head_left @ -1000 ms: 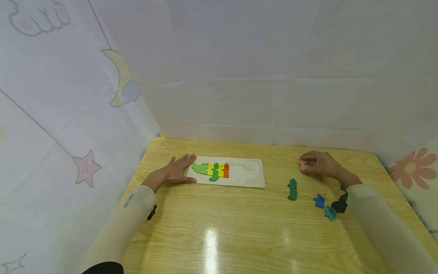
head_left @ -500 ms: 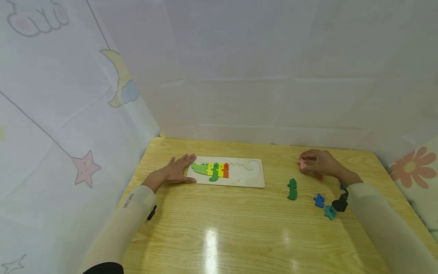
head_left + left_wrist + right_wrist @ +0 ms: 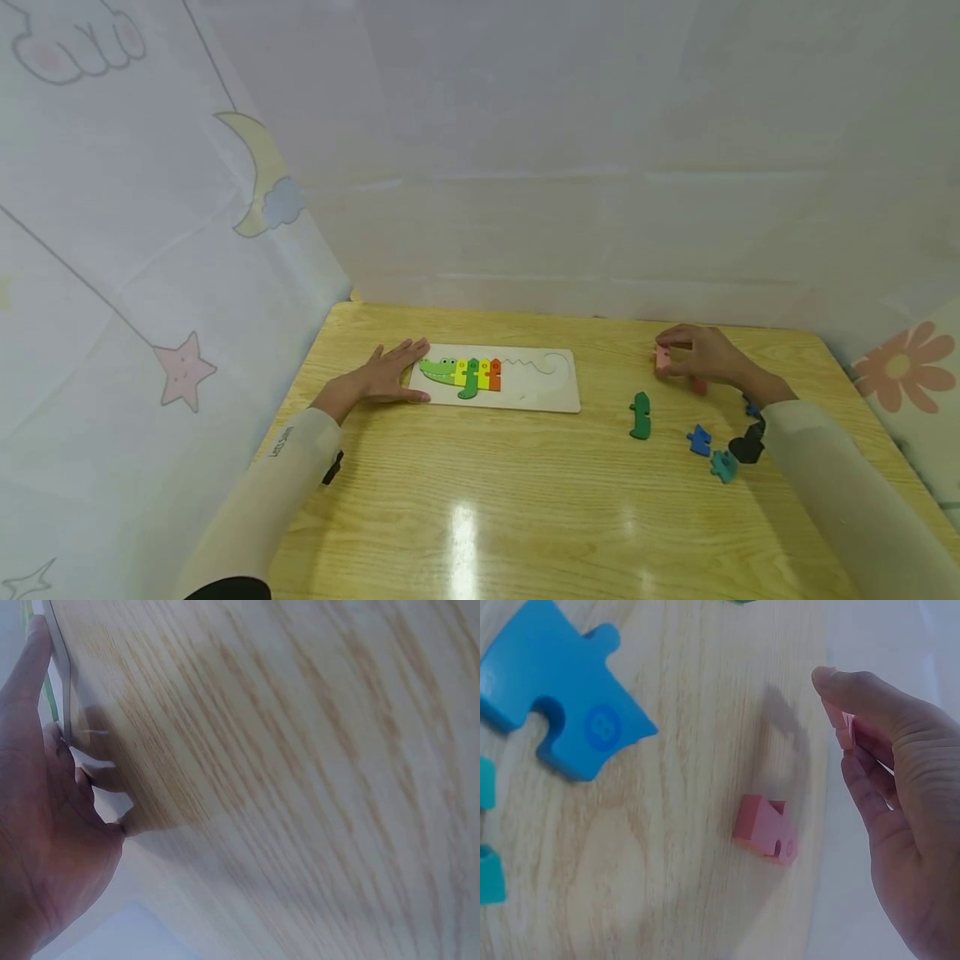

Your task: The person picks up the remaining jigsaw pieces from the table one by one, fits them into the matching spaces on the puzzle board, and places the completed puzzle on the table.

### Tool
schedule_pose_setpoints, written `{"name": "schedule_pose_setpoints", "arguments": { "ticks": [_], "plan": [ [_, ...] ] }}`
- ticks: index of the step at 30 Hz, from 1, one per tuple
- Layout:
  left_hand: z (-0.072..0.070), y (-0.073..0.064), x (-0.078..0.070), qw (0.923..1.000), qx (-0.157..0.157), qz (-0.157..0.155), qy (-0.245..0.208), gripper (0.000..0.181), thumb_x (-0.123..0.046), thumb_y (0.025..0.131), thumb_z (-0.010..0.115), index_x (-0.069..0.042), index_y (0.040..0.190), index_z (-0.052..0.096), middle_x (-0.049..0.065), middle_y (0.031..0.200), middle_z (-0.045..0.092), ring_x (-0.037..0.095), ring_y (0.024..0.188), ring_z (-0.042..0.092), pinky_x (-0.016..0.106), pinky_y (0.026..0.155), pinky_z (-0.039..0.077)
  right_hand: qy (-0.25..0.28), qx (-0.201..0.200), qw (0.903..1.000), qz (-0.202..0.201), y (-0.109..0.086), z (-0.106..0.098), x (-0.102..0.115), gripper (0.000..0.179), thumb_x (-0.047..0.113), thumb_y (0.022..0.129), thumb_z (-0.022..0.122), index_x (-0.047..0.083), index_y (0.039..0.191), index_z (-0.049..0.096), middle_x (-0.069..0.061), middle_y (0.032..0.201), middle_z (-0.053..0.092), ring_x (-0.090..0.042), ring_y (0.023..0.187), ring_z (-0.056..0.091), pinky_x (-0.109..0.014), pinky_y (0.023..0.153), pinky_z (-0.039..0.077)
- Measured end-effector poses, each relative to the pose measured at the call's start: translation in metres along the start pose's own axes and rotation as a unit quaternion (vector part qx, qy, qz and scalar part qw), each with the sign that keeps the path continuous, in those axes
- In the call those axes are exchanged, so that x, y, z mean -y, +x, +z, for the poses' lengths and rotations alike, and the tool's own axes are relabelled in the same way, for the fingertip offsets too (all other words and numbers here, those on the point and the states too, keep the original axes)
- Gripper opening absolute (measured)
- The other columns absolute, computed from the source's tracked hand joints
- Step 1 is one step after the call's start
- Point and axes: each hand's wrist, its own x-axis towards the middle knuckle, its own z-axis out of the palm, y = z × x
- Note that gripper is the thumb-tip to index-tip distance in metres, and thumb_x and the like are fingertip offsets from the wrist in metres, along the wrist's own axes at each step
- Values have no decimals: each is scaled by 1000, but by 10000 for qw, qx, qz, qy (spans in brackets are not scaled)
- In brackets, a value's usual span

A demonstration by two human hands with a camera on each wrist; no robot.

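Observation:
A pale wooden puzzle board (image 3: 536, 392) lies toward the back of the table, with a crocodile's green head and several coloured body pieces set in its left part. A bare tail outline shows on its right part. My left hand (image 3: 382, 375) rests with spread fingers at the board's left end, thumb and fingertips over its edge. On the right, my right hand (image 3: 711, 358) pinches a pink puzzle piece (image 3: 662, 357) between thumb and fingers; in the right wrist view the fingers mostly cover it. A second reddish-pink piece (image 3: 765, 831) lies on the table beneath that hand.
A dark green piece (image 3: 641, 416) lies right of the board. Nearer the right sleeve are a blue piece (image 3: 699, 440) marked 8, a teal piece (image 3: 723, 466) and another blue piece (image 3: 752, 406). White printed sheets stand behind and left of the wooden table (image 3: 555, 508).
The right hand keeps its pinch on the pink piece and has shifted only slightly, with more of the reddish piece below showing. The left hand stays on the board.

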Motion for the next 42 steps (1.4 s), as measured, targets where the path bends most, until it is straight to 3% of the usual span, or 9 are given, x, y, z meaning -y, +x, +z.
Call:
{"name": "schedule_pose_setpoints", "arguments": {
  "ticks": [6, 17, 42],
  "plan": [
    [-1, -2, -3, 10000, -11, -24, 49, 107, -60, 96, 72, -11, 172, 14, 11, 179, 10, 38, 164, 6, 72, 125, -2, -85, -32, 9999, -122, 2, 0, 4, 61, 21, 85, 92, -9, 132, 69, -26, 136, 67, -48, 123, 63, -64, 98, 54],
    [-1, 0, -1, 10000, -4, -16, 19, 108, -60, 95, 72, -11, 172, 14, 12, 179, 9, 38, 164, 6, 72, 125, -2, -77, 4, 9998, -203, 7, -2, 17, 61, 21, 85, 93, -8, 133, 69, -25, 136, 67, -47, 125, 63, -64, 100, 54],
    [-1, 2, 2, 10000, -7, 4, -5, 110, -63, 95, 71, -11, 172, 13, 12, 179, 8, 38, 164, 5, 72, 125, -3, -507, -322, 9906, -1229, 19, 7, 42, 54, 14, 80, 94, -4, 127, 75, -20, 129, 71, -45, 116, 68, -63, 90, 57]
  ]
}}
